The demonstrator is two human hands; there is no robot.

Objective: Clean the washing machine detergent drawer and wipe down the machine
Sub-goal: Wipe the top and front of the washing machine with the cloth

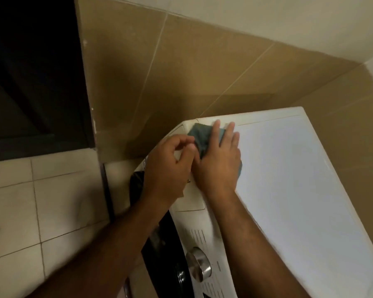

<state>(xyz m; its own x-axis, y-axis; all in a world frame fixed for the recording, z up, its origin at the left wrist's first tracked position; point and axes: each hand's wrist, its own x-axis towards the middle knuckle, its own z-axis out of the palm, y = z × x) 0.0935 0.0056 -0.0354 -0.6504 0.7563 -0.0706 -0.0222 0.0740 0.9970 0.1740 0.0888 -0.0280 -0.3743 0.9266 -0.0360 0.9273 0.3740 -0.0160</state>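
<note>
Both our forearms reach up from the bottom edge toward the far left corner of the washing machine (289, 179). Our right hand (219, 160) lies flat, fingers straight and spread, pressing a teal cloth (199, 134) onto the machine's white top near that corner. Cloth shows beyond the fingertips and again at the outer edge of the palm, so most of it sits under the hand.

Our left hand (170, 166) is just beside the right, touching it at the thumb side. Its fingers are curled, with thumb and forefinger drawn together at the cloth's left edge; motion blur keeps us from telling whether they actually pinch the fabric.

Below the hands, the detergent drawer (192, 200) front sits closed in the cream control panel, partly covered by the left wrist. Further down the panel: printed programme text and a chrome dial (199, 263). Dark door glass (170, 265) curves away beneath the panel.

Machine stands in a corner of tan wall tiles (181, 72). Pale floor tiles (41, 201) at left, a dark doorway (30, 72) beyond them.
</note>
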